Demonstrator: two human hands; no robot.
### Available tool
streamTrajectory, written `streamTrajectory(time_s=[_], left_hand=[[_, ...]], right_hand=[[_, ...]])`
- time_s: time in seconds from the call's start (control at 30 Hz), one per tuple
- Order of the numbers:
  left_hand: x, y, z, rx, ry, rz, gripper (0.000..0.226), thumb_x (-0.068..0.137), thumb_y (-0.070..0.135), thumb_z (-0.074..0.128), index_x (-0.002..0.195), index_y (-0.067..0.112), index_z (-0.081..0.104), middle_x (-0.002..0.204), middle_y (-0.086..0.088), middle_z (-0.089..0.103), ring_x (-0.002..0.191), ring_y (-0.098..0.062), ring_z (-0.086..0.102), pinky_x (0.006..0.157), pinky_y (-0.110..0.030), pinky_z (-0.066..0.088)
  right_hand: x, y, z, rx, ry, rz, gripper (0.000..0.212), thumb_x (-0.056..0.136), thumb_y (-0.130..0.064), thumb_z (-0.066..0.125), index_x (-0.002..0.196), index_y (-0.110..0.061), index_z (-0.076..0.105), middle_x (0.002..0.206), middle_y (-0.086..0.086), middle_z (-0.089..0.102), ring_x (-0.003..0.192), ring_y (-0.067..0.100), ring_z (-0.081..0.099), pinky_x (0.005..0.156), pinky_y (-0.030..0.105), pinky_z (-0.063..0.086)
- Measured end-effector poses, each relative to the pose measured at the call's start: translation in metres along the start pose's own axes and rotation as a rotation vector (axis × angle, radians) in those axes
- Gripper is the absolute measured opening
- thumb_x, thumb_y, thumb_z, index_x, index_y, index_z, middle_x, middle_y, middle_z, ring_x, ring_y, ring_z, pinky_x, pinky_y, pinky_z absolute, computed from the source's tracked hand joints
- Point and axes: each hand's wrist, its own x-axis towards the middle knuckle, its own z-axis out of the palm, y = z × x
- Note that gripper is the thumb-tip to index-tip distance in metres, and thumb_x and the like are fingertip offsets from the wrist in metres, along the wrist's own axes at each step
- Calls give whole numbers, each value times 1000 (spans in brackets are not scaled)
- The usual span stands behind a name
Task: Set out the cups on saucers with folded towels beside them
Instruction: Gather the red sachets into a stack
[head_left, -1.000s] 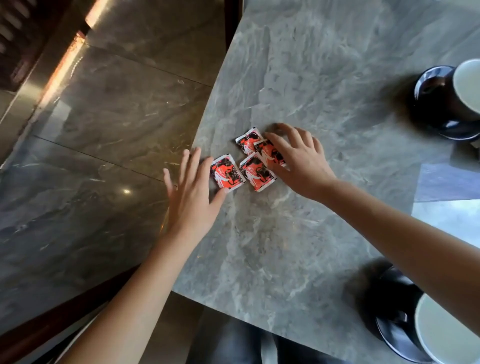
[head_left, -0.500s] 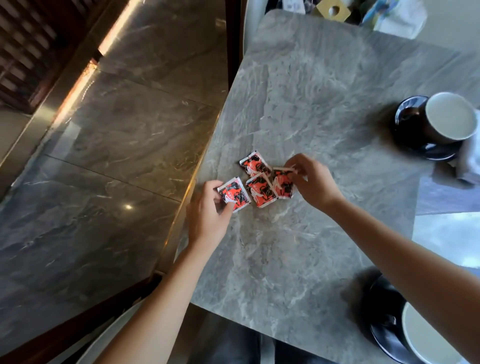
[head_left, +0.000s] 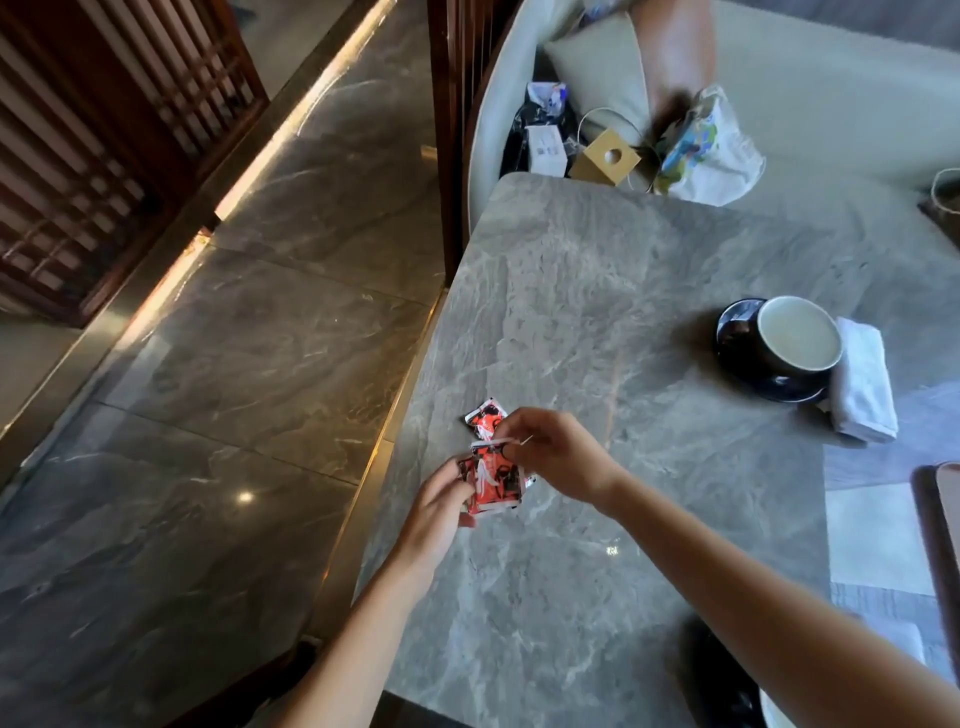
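On the grey marble table (head_left: 597, 322), a dark cup with a pale inside (head_left: 797, 335) stands on a black saucer (head_left: 737, 332) at the right. A folded white towel (head_left: 865, 387) lies against the saucer's right side. Near the table's left edge my left hand (head_left: 441, 504) grips red and black packets (head_left: 493, 483) lifted off the surface. My right hand (head_left: 550, 452) pinches the top of a packet right above them. One more red packet (head_left: 485, 415) lies on the table behind my hands. A second dark saucer (head_left: 727, 691) shows at the bottom right, mostly hidden by my right arm.
A curved pale sofa (head_left: 831, 78) stands beyond the table, holding a tan tissue box (head_left: 605, 158), a printed white bag (head_left: 709, 148) and small items. A wooden post (head_left: 447, 130) rises at the table's far left corner. Polished stone floor lies left. A white paper (head_left: 872, 540) lies at the right edge.
Both hands went from lying flat over the packets to picking them up; the packets are now gathered between my hands above the table. The view has tilted up, revealing the sofa.
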Motion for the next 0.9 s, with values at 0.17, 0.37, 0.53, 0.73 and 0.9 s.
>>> streamTrajectory(time_s=[0.17, 0.37, 0.53, 0.73, 0.9], left_hand=[[-1, 4, -1, -93, -23, -47, 22, 96, 30, 43, 104, 21, 61, 101, -7, 70, 92, -22, 67, 65, -24, 48], [1, -17, -5, -283, 72, -153, 20, 90, 6, 54, 107, 13, 61, 108, -13, 69, 100, -30, 65, 84, -35, 54], [9, -27, -5, -296, 164, -225, 19, 92, 5, 48, 102, 17, 59, 98, -11, 72, 82, -22, 71, 80, -36, 55], [16, -26, -5, -352, 148, -213, 27, 95, 4, 38, 103, 20, 59, 85, -5, 76, 72, -19, 73, 56, -23, 55], [28, -29, -5, -353, 188, -251, 26, 95, 5, 35, 107, 17, 55, 96, -14, 68, 74, -22, 69, 55, -24, 54]], right_hand=[[1, -3, 11, -99, 39, 20, 19, 82, -2, 62, 85, -21, 66, 76, -3, 61, 61, 5, 52, 63, 22, 45], [14, 15, 12, -219, 156, 14, 21, 86, -13, 61, 105, -20, 69, 92, 2, 65, 74, 16, 61, 76, 28, 49], [9, 51, 11, -554, -23, 60, 62, 80, -24, 69, 136, -36, 45, 124, 2, 41, 111, 17, 51, 85, 32, 50], [5, 75, 18, -669, -29, 20, 86, 77, -35, 72, 145, -41, 19, 128, -4, 33, 116, 15, 45, 67, 31, 48], [11, 71, 22, -606, 83, 74, 68, 76, -43, 70, 131, -45, 31, 116, -7, 41, 99, 18, 55, 66, 34, 50]])
